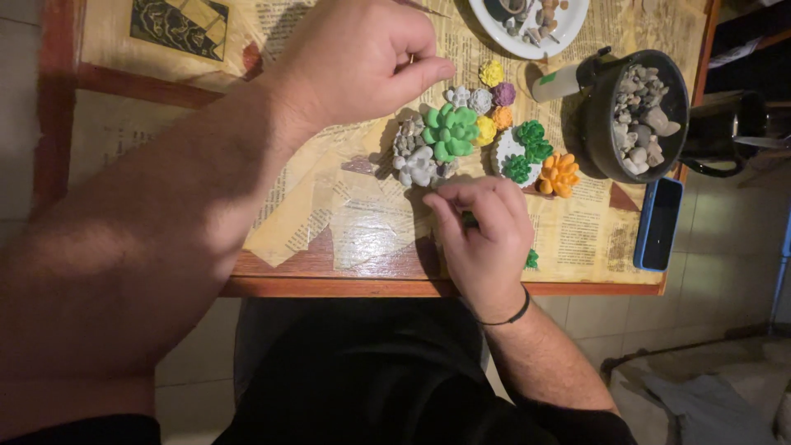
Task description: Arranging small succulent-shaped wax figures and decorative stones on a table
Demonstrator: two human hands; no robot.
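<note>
At bench centre, right hand [486,235] fingers pinch a small green piece, mostly hidden | left hand [358,62] fingers nip a thin stick, poised above | flower cluster [449,132] sits between, within reach | pebble pot [638,115] and phone [659,222] aside, right.

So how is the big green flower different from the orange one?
The big green flower is larger than the orange flower and sits mid-cluster, between the left hand and right hand. The orange flower lies at the right edge, beside the black bowl of pebbles. Both have layered, succulent-like petals.
</note>
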